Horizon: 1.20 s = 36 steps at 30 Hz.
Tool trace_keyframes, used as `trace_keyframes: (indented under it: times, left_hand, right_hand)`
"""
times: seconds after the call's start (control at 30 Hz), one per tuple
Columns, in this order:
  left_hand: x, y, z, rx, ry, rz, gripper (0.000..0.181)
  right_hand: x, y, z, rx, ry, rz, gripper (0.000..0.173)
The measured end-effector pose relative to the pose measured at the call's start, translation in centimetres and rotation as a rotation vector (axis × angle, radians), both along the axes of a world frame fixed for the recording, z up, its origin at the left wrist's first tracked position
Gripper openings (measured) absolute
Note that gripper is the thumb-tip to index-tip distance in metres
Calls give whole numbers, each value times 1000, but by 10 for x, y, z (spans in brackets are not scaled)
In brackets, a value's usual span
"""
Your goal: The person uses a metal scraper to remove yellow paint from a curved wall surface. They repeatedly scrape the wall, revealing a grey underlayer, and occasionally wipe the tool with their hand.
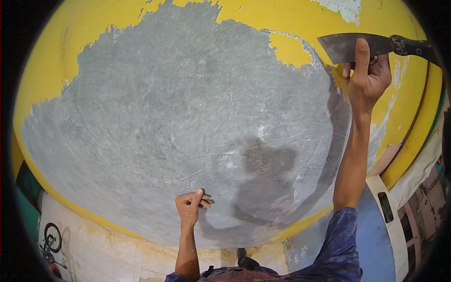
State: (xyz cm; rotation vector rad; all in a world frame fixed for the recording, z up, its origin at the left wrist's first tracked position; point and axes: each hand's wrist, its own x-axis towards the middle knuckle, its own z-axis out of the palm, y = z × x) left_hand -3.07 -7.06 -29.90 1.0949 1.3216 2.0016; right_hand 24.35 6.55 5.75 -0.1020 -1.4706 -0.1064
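Note:
In front of me stands a wall, its yellow paint [299, 12] giving way to a broad bare grey surface [158, 105] with ragged edges. My right hand [368, 70] is raised at the upper right and grips a wide scraper by its metal blade [341, 46], thumb flat on the near face. The scraper's dark, worn handle [410, 46] points right. Just left of the blade, a yellow paint patch [290, 51] remains within the grey. My left hand [193, 204] is low at the centre, near the wall, fingers curled and thumb raised; whether it holds anything small cannot be told.
A bicycle wheel [53, 238] shows on the light tiled floor [105, 253] at the lower left. A blue surface with a pale slotted edge [385, 201] lies at the lower right. My shoe [246, 261] is below the wall's bottom edge.

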Motion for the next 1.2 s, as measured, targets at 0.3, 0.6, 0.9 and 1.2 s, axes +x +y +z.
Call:
trace_keyframes:
  times: [0.3, 0.6, 0.9, 1.2]
  left_hand:
    - [0, 1, -1, -8, -8, 0, 51]
    - [1, 1, 1, -30, -8, -11, 52]
    - [0, 2, -2, -26, -19, 3, 52]
    - [0, 2, -3, -16, -23, 18, 53]
  right_hand:
    - [5, 10, 9, 114, -108, -82, 26]
    - [1, 8, 10, 64, -110, -57, 24]
    - [2, 6, 13, 109, -196, -109, 26]
    - [-1, 3, 12, 109, -82, 5, 25]
